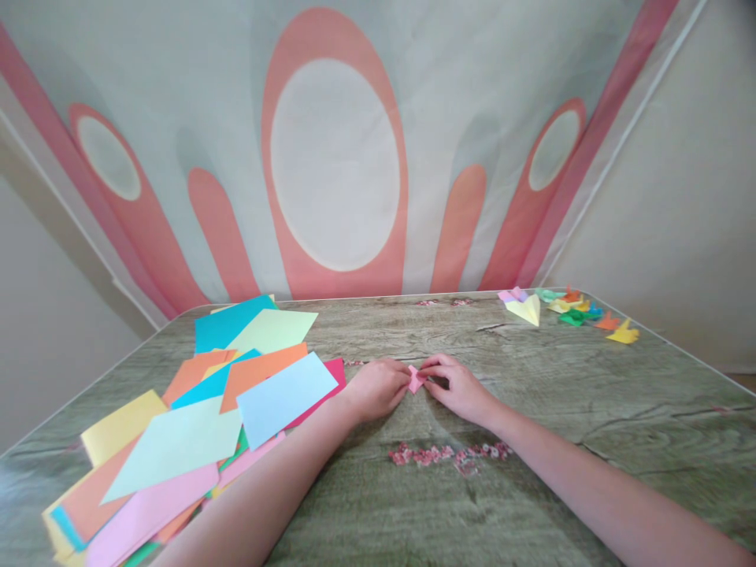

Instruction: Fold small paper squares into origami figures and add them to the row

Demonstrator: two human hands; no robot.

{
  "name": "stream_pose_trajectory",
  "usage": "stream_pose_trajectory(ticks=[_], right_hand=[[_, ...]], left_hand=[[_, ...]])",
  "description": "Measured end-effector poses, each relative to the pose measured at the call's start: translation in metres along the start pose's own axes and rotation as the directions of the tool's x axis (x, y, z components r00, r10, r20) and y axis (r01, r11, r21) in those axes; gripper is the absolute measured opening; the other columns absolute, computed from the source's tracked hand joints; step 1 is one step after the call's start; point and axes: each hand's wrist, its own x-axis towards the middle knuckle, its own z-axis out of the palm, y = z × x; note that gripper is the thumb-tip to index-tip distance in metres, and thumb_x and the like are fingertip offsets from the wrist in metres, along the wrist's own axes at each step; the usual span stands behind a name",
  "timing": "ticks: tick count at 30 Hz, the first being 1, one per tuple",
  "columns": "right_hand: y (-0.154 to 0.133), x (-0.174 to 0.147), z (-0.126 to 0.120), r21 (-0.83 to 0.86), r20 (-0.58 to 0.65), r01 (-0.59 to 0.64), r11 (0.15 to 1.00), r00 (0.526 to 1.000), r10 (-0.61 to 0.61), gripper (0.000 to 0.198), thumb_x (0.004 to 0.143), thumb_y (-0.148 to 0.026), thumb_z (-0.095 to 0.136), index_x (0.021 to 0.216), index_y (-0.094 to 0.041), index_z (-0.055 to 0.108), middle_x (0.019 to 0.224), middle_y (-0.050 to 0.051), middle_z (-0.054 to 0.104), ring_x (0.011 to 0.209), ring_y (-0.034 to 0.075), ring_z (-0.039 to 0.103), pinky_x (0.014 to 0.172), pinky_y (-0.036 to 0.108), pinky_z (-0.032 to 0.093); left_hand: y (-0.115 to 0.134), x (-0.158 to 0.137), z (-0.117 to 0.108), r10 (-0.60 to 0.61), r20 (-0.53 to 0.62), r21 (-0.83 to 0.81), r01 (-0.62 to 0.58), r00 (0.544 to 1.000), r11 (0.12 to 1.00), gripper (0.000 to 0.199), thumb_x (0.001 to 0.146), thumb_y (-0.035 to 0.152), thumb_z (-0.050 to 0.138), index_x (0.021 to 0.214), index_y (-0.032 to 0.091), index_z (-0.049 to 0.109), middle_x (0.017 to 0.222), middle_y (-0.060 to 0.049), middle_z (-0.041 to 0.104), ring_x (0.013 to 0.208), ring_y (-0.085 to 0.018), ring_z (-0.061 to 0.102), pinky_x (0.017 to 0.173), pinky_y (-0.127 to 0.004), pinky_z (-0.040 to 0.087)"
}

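Note:
A small folded piece of pink paper (416,381) is at the middle of the wood-patterned table, between my two hands. My left hand (383,387) has its fingers closed on the paper's left side, its back toward me hiding most of the fingertips. From the other side, my right hand (453,387) pinches the paper's right edge between thumb and fingers. The exact folds are too small to make out.
Loose coloured paper sheets (177,441) lie overlapping on the left, partly under my left forearm. At the back right are folded paper planes (523,309) and several small folded paper figures (576,315). A patterned backdrop (334,283) stands behind the table (413,331).

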Motion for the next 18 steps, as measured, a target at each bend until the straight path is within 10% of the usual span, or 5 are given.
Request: stream_pose_trajectory(ticks=[18], right_hand=[[0.001, 0.001, 0.000, 0.025, 0.002, -0.011, 1.000, 1.000, 0.011, 0.017, 0.077, -0.015, 0.057, 0.088, -0.021, 0.070, 0.092, 0.005, 0.060, 0.090, 0.018, 0.056, 0.083, 0.033, 0.043]], left_hand=[[-0.011, 0.001, 0.004, 0.013, -0.021, -0.045, -0.014, 1.000, 0.999, 0.021, 0.088, 0.024, 0.046, 0.089, 0.021, 0.066, 0.092, -0.004, 0.066, 0.083, -0.016, 0.061, 0.071, -0.022, 0.042]])
